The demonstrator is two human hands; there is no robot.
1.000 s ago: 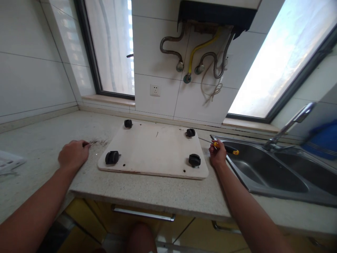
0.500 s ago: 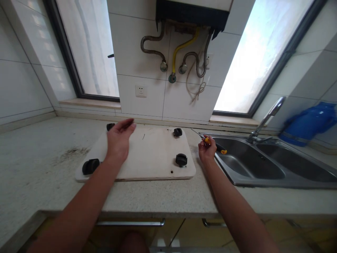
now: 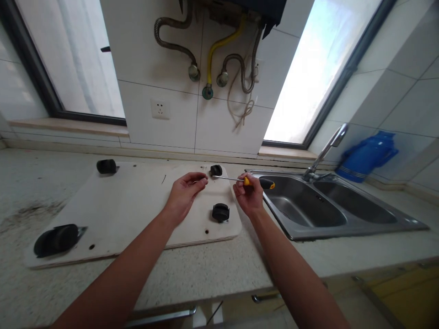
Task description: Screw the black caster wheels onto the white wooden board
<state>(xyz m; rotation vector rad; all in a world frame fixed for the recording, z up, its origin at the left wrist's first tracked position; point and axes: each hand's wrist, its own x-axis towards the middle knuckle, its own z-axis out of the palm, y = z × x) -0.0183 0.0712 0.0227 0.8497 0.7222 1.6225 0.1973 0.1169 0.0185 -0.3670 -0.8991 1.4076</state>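
Observation:
My right hand is closed around a screwdriver with a black and yellow handle. Its thin shaft points left, with the tip close to the far right black caster. My left hand is over the white board, thumb and fingertips pinched together near the screwdriver tip; whatever they hold is too small to make out. Black casters stand at the board's corners: a near right caster, a far left caster and a near left caster.
The board lies on a speckled countertop. Right of it is a double steel sink with a faucet, and a blue jug-like container behind. Hoses, one a yellow pipe, hang on the tiled wall.
My left hand has moved right across the board toward the far right caster. My right hand has brought the screwdriver left over the board's edge. The view has shifted right.

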